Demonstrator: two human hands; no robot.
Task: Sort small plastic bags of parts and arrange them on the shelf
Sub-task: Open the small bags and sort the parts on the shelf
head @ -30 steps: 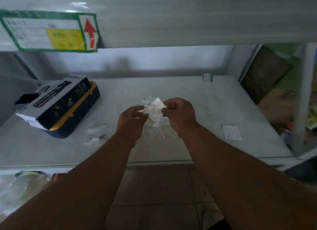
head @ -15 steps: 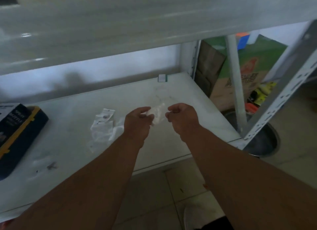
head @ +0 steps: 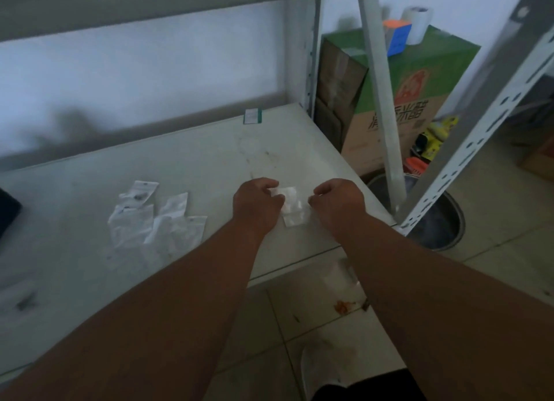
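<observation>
A small clear plastic bag (head: 292,206) lies low over the white shelf board (head: 209,161), near its right end. My left hand (head: 257,203) pinches the bag's upper left corner with curled fingers. My right hand (head: 337,203) is at the bag's right edge, fingers curled; whether it grips the bag is hard to tell. To the left, a loose group of several clear bags (head: 153,218) lies flat on the board. One more blurred bag (head: 21,298) with a dark part lies at the front left.
A dark box corner (head: 7,212) shows at the left edge. A small green-edged label (head: 252,116) stands at the back. Right of the shelf posts (head: 380,95) are a green carton (head: 416,95) and a round metal bin (head: 440,227) on the tiled floor.
The view has swung to the right, so the dark box has slid out of sight. Both hands have carried the bag toward the shelf's right end and lowered it to the board.
</observation>
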